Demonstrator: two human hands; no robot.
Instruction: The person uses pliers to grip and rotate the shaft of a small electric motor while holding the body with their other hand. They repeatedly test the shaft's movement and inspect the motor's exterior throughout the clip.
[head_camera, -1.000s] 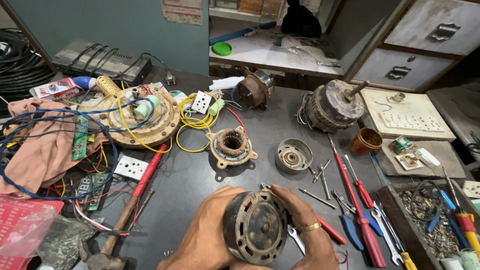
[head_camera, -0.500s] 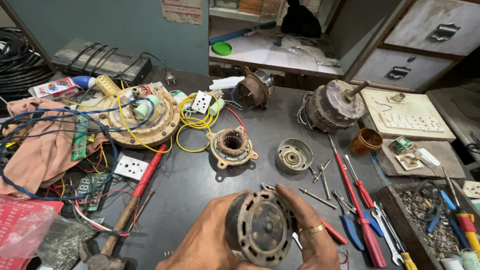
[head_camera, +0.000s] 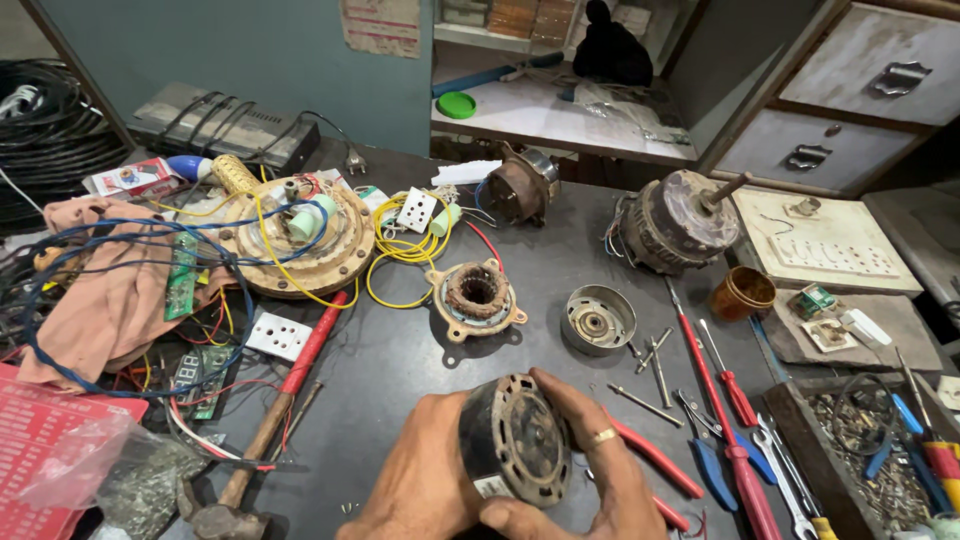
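Observation:
Both my hands hold a dark round motor housing (head_camera: 517, 439) low in the middle of the view, just above the dark workbench (head_camera: 400, 350). My left hand (head_camera: 425, 480) cups its left side. My right hand (head_camera: 600, 470), with a ring on one finger, wraps its right side and bottom. Beyond the housing lie a copper-wound stator (head_camera: 476, 296) and a round metal end cap (head_camera: 597, 320). Loose bolts (head_camera: 655, 362) lie next to the cap.
Red-handled screwdrivers (head_camera: 712, 395), pliers and spanners lie at the right. A hammer (head_camera: 250, 460) lies at the left. A fan motor (head_camera: 672, 222), a wired round base (head_camera: 300, 235), a cloth (head_camera: 105, 290) and a box of screws (head_camera: 865, 450) crowd the bench.
The motor housing has turned slightly in my hands and shifted a little. Everything else on the bench is unchanged.

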